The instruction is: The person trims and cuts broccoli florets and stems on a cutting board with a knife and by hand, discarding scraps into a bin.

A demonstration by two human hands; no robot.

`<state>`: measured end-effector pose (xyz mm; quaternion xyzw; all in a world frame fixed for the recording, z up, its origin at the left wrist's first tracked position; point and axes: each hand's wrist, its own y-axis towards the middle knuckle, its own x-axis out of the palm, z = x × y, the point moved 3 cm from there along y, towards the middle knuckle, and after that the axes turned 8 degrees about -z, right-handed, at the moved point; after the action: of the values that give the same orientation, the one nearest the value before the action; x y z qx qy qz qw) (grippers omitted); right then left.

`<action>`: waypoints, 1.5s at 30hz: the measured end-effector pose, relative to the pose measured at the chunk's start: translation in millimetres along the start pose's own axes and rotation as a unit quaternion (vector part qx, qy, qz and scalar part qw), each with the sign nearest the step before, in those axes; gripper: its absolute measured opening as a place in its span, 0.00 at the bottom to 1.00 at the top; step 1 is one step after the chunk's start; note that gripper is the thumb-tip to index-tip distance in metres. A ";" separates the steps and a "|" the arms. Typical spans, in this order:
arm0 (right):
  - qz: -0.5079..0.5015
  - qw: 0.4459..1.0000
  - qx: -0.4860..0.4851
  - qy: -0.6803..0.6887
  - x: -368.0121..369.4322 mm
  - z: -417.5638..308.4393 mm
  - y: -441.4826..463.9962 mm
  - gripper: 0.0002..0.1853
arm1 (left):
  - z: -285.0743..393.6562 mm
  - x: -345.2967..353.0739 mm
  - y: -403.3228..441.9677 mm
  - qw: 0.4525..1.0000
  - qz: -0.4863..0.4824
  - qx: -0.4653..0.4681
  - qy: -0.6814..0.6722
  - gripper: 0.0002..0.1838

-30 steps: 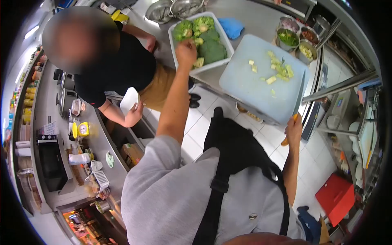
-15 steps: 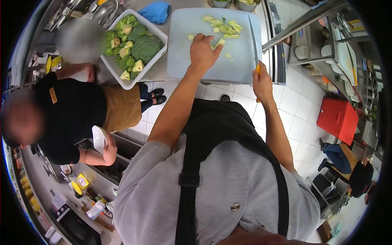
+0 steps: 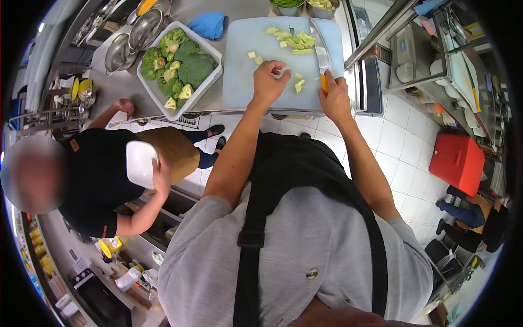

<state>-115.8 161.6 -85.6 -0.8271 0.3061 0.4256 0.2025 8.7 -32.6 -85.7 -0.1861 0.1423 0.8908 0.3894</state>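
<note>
My right hand [image 3: 336,99] is wrapped round the orange handle of a long knife [image 3: 322,53], whose blade lies over the right part of the pale blue cutting board [image 3: 245,43]. My left hand [image 3: 269,83] is over the board's front left part, fingers curled and apart, with nothing visible in it. Cut green pieces [image 3: 303,40] lie near the board's back edge. Small pale cubes [image 3: 251,55] are just behind my left hand, and a light green piece [image 3: 299,86] lies between my hands. Left of the board stands a white basket [image 3: 217,72] of broccoli [image 3: 197,70].
At the left a person in black [image 3: 103,169] holds a white dish [image 3: 141,165]. Metal bowls [image 3: 121,53] and a blue cloth [image 3: 207,25] stand or lie behind the basket. Bowls of cut greens [image 3: 287,5] are beyond the board. A red box [image 3: 456,163] is at the right.
The view has swung round. My left hand moved from the broccoli basket to the board. The knife, in my right hand, has shifted leftward over the board. The green piece near my left hand now lies loose.
</note>
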 end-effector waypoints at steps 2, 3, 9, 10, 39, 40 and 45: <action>-0.006 1.000 -0.012 0.019 1.3 5.1 1.4 0.37 | 21.1 4.7 -11.0 0.996 -0.048 0.063 0.047 0.17; 0.006 1.000 -0.022 0.008 -2.7 2.6 -0.4 0.37 | 26.7 8.5 -18.2 0.990 -0.075 0.092 0.071 0.18; 0.038 0.988 -0.118 0.088 -21.3 -7.3 -7.8 0.27 | 8.5 25.4 -26.0 0.985 -0.093 0.072 0.129 0.20; 0.003 0.982 -0.114 0.152 -20.4 -8.6 -5.2 0.25 | 10.5 25.0 -29.0 0.991 -0.087 0.055 0.083 0.20; -0.133 0.814 -0.097 0.556 -55.0 -19.3 -17.4 0.14 | 107.2 5.2 -51.3 0.949 -0.124 -0.008 -0.289 0.22; -0.134 0.814 -0.097 0.557 -57.7 -20.5 -17.4 0.14 | 105.6 4.9 -50.3 0.949 -0.126 -0.003 -0.288 0.22; -0.133 0.812 -0.105 0.558 -70.3 -26.4 -21.0 0.15 | 99.1 0.3 -49.8 0.951 -0.124 0.014 -0.282 0.20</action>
<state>-117.8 184.6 -11.2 -0.9715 0.2065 -0.1105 -0.0366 23.9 39.8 -3.1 0.0621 0.0144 0.8496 0.5235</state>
